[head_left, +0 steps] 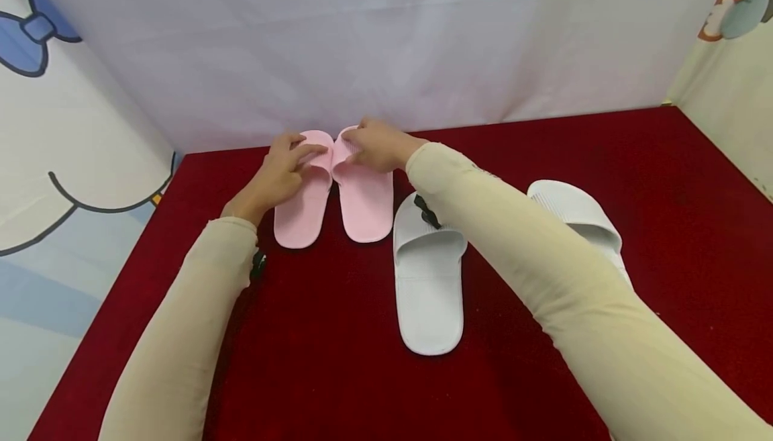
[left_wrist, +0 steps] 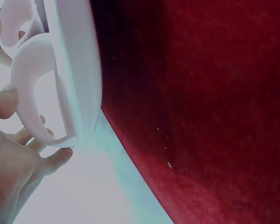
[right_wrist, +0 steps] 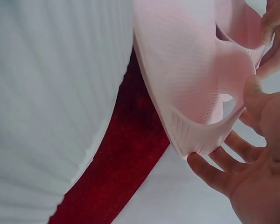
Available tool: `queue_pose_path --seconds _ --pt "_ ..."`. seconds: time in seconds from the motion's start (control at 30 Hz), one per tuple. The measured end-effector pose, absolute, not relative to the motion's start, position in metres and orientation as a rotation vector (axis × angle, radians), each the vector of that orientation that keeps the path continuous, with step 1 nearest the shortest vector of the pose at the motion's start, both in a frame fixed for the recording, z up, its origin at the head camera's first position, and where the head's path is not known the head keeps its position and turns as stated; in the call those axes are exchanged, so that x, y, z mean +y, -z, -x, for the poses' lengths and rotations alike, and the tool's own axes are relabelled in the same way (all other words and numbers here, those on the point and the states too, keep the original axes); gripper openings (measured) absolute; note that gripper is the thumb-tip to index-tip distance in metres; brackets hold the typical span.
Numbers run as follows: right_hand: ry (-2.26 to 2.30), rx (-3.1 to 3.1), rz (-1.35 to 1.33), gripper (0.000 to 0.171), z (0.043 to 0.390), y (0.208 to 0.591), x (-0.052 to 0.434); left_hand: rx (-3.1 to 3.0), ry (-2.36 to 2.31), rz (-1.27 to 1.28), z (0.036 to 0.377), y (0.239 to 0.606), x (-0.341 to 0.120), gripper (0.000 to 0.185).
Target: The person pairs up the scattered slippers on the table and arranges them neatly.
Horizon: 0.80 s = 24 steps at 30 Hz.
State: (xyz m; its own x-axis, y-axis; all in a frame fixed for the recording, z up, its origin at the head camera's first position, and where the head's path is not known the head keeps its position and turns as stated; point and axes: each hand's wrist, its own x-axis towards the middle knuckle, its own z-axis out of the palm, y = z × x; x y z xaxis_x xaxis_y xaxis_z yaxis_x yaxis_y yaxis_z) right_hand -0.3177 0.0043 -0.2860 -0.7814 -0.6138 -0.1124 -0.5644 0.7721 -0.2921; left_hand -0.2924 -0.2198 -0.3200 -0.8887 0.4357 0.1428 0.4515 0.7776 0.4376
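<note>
Two pink slippers lie side by side at the far edge of the red surface, toes pointing at the white backdrop. Around the strap of the left pink slipper (head_left: pixel 300 218) my left hand (head_left: pixel 276 176) spreads its thumb and fingers, gripping it. My right hand (head_left: pixel 379 145) holds the right pink slipper (head_left: pixel 366 209) by its strap and outer side. In the right wrist view the thumb touches the strap's edge, while the fingers of the right hand (right_wrist: pixel 261 154) reach along the slipper's side. The left wrist view shows the left slipper's sole edge (left_wrist: pixel 81 65) from the side.
A white slipper (head_left: pixel 430 300) lies under my right forearm, right of the pink pair. Farther right is a second white slipper (head_left: pixel 574 205), partly hidden by the sleeve (head_left: pixel 531 253). White cloth (head_left: pixel 362 45) hangs behind the red surface (head_left: pixel 338 360); printed panels stand at both sides.
</note>
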Motion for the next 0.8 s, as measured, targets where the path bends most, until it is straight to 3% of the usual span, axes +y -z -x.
queue_pose_path --seconds 0.47,0.8 --pt "0.29 2.677 0.869 0.061 0.318 0.291 -0.003 -3.056 0.835 0.686 0.297 0.334 -0.225 0.056" --pt "0.234 2.611 0.875 0.058 0.316 0.292 -0.003 -3.071 0.874 0.69 0.297 0.337 -0.227 0.047"
